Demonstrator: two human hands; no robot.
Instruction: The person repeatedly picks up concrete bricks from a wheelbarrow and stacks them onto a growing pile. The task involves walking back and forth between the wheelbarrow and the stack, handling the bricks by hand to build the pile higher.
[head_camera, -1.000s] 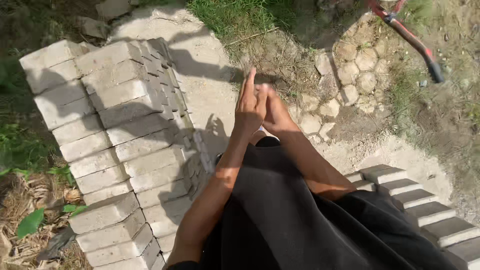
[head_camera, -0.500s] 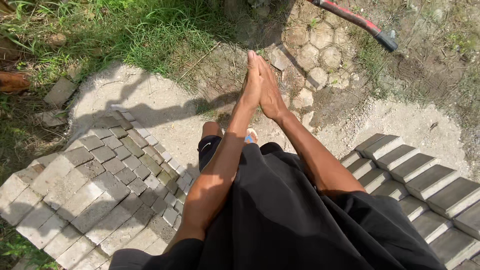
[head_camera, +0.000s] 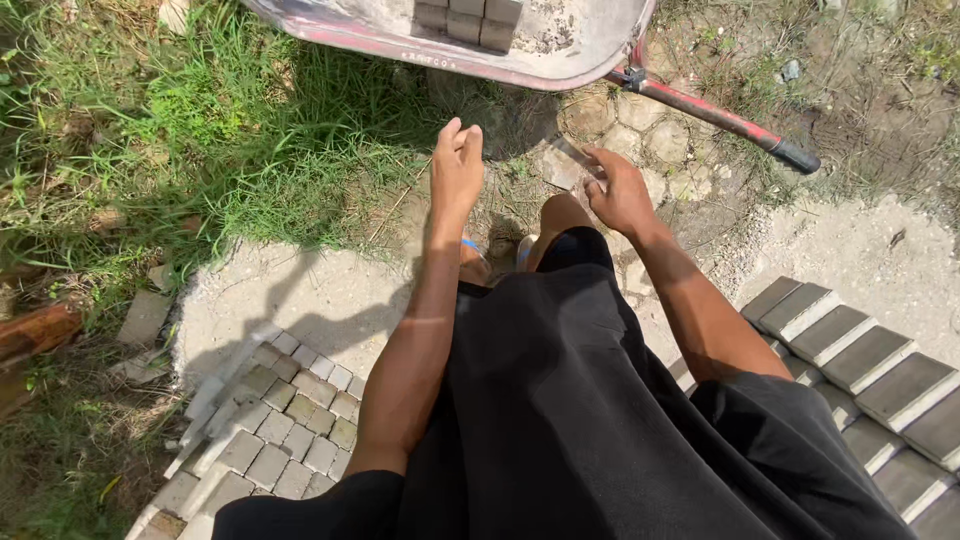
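My left hand (head_camera: 457, 170) reaches forward over the ground, fingers together and slightly curled, holding nothing. My right hand (head_camera: 617, 190) is spread out a short way to its right, fingers apart, also holding nothing. Both hang above cobbled ground just short of a red wheelbarrow (head_camera: 380, 35). Several grey paving blocks (head_camera: 468, 20) lie in the wheelbarrow tray. Its red handle with a black grip (head_camera: 722, 118) runs off to the right, just beyond my right hand. My black garment (head_camera: 560, 400) fills the lower middle.
A stack of grey paving blocks (head_camera: 280, 440) lies at lower left and a row of blocks set on edge (head_camera: 860, 360) at lower right. Grass (head_camera: 200, 130) covers the left side. Pale sand (head_camera: 860, 250) spreads at right. Loose brick pieces (head_camera: 140, 320) lie at left.
My hands were pressed together palm to palm; now they have come apart and spread. The view has swung forward, bringing the wheelbarrow into sight and pushing the block stack to the lower left.
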